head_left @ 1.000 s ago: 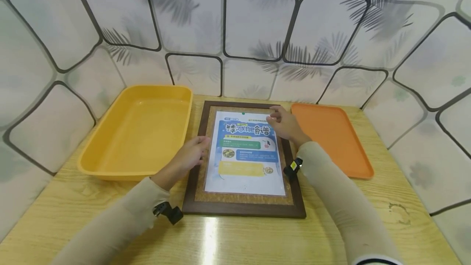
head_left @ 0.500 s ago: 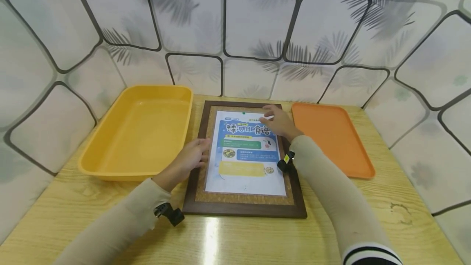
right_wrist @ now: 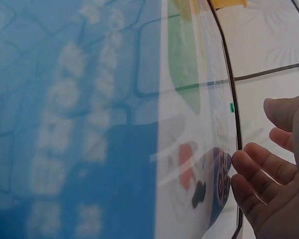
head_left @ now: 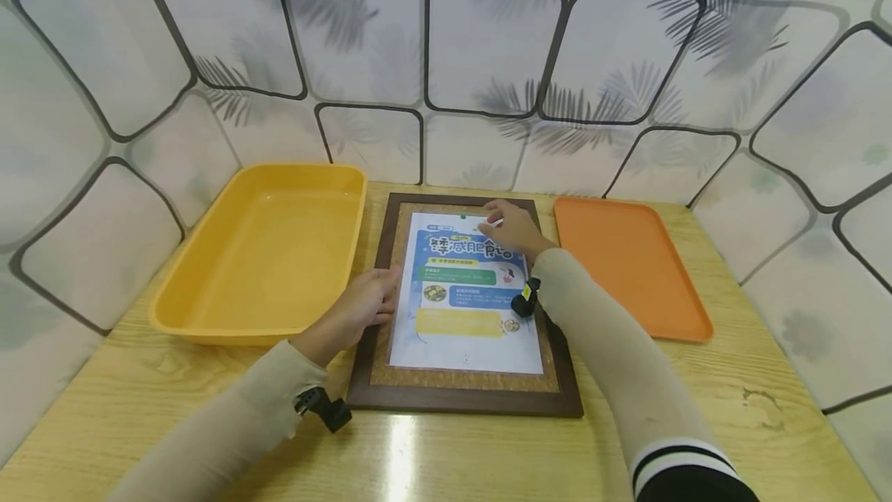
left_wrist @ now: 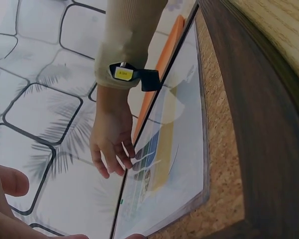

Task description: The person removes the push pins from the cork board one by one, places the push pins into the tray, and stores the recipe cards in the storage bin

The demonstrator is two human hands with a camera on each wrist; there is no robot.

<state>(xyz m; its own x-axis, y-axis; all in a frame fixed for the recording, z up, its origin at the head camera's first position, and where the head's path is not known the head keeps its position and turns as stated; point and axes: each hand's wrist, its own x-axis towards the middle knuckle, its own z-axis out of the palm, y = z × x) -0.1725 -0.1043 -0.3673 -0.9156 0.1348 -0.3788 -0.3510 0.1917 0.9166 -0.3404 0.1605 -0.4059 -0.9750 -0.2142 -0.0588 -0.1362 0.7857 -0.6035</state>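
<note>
A framed cork board (head_left: pixel 460 403) lies on the table, with a glossy printed sheet (head_left: pixel 453 351) on it. The sheet carries blue, green and yellow blocks and Chinese characters. A small green pin (head_left: pixel 463 217) shows at its top edge. My left hand (head_left: pixel 355 308) is at the sheet's left edge, over the side of the frame, fingers relaxed. Over the sheet's upper right part is my right hand (head_left: pixel 514 228), its fingertips pointing toward the pin and hiding some print. In the right wrist view its fingers (right_wrist: pixel 259 174) are loosely bent, with nothing between them and the thumb.
A deep yellow tray (head_left: pixel 258 329) stands left of the board, close to my left forearm. On the right lies a flat orange tray (head_left: pixel 627 269), partly behind my right sleeve. A patterned wall covering (head_left: pixel 488 60) rises behind the wooden table (head_left: pixel 334 455).
My right hand has moved left across the top of the sheet, closer to the green pin. The left hand has stayed almost still at the left edge.
</note>
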